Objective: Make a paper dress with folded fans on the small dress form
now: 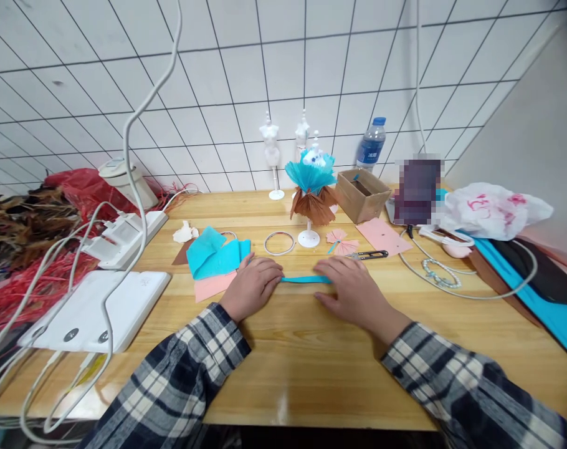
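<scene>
Between my hands a narrow turquoise strip of folded paper [306,280] lies along the tabletop. My left hand [257,282] is closed on its left end, fingertips pressed together. At the other end, the fingers of my right hand [347,285] lie bent over the strip, with the thumb held apart below it. Both ends are hidden under the fingers. Left of my left hand are turquoise paper sheets [215,257] and a pink sheet [213,287]. Beyond my right hand lie thread snips [373,254] and a pleated pink paper fan [342,242] tied with turquoise.
A small mannequin [312,193] wears a turquoise and brown pleated paper dress. Behind stand a white mannequin [271,149], a cardboard box [362,194] and a water bottle [373,143]. A metal ring [279,244] lies nearby. Cables run over a white box [101,305] at left.
</scene>
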Demonstrator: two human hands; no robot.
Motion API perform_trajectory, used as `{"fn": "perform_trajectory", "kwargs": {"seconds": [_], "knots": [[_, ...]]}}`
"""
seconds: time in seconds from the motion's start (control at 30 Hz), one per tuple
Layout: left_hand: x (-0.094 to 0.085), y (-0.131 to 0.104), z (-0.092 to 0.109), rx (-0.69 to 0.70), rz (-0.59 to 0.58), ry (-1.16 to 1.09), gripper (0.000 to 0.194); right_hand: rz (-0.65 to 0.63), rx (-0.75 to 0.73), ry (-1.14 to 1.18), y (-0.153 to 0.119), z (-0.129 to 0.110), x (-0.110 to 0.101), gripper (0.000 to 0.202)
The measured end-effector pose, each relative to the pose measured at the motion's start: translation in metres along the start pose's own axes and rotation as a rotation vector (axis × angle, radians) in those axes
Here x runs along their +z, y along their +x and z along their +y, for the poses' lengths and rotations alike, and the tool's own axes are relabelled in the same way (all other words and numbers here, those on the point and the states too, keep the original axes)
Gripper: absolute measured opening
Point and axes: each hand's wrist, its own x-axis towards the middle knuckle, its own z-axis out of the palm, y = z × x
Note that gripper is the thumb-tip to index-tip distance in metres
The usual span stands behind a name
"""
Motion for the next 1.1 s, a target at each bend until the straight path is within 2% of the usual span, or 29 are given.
{"fn": "perform_trajectory", "kwargs": {"seconds": [0.07,0.1,0.17,0.2,0.3,0.37,0.47,0.57,0.6,0.7,0.8,0.9,1.0,1.1], "knots": [[0.000,0.000,0.003,0.000,0.005,-0.001,0.029,0.034,-0.105,0.015,0.015,-0.011,0.000,0.059],[0.000,-0.001,0.003,-0.009,0.002,-0.009,0.029,0.018,-0.172,0.017,0.022,-0.015,0.001,0.055],[0.000,-0.002,0.003,-0.043,-0.011,-0.049,0.030,-0.017,-0.246,0.002,0.033,-0.021,0.007,0.031],[0.000,-0.003,0.002,-0.062,-0.014,-0.070,0.031,-0.023,-0.251,-0.009,0.037,-0.023,0.010,0.022],[-0.001,-0.005,0.001,-0.083,0.025,-0.076,0.031,0.021,-0.201,-0.028,0.041,-0.024,0.019,0.026],[0.000,-0.005,0.002,-0.043,0.050,-0.026,0.041,0.063,-0.176,-0.035,0.039,-0.024,0.020,0.025],[0.000,-0.003,0.006,0.027,0.076,0.057,0.025,0.095,-0.178,-0.055,0.033,-0.025,0.017,0.026],[-0.003,-0.003,0.009,0.073,0.160,0.121,0.024,0.088,-0.187,0.010,0.028,-0.026,0.011,0.024],[-0.004,-0.004,0.010,0.105,0.193,0.142,0.023,0.081,-0.174,0.081,0.027,-0.026,0.009,0.023],[-0.009,-0.011,0.011,0.232,0.327,0.210,0.025,0.006,-0.015,0.491,0.026,-0.024,0.004,0.045],[-0.007,-0.024,0.010,0.285,0.431,0.233,0.031,-0.268,0.129,1.060,0.026,-0.022,0.003,0.042],[0.001,-0.034,0.006,0.207,0.423,0.215,0.028,-0.533,0.239,1.486,0.023,-0.022,0.003,0.036],[0.004,-0.037,0.006,0.191,0.434,0.224,0.028,-0.633,0.429,1.675,0.021,-0.023,0.003,0.036],[-0.003,-0.032,0.013,0.349,0.550,0.315,0.038,-0.653,0.544,1.778,0.019,-0.027,0.004,0.036]]}}
